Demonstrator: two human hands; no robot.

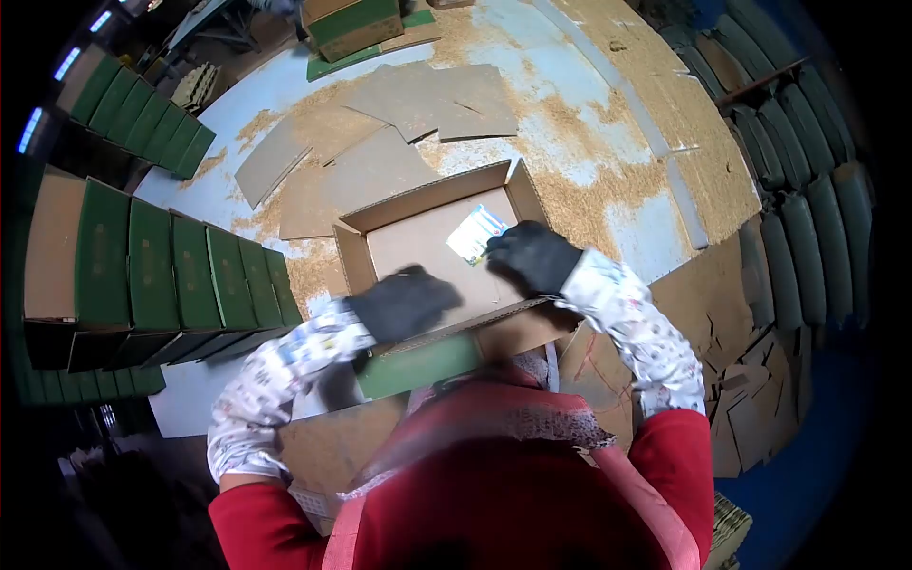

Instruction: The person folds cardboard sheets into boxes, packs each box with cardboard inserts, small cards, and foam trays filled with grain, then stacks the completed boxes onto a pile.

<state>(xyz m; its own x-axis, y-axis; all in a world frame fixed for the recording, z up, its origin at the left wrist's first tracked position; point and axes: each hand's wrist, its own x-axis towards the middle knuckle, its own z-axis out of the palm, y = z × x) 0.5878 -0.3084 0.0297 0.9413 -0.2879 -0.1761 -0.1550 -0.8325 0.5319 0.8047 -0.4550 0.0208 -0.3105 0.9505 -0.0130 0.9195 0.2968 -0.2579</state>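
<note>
An open cardboard box (432,197) lies in front of me on the table, its brown inside facing up. A green outer panel (418,367) shows on the side toward me. My right hand (536,256), in a black glove, is closed on the edge of a small printed leaflet (475,235) in white, blue and yellow-green over the box floor. My left hand (407,302), also in a black glove, is over the near left part of the box. Motion blurs its fingers, so whether it holds anything is unclear.
Flat cardboard sheets (370,171) and sawdust-like shavings (608,190) lie on the white table (560,76). Green boxes (152,266) stand in rows on the left, with another green box (351,28) at the back. Grey-green bundles (807,228) are stacked on the right.
</note>
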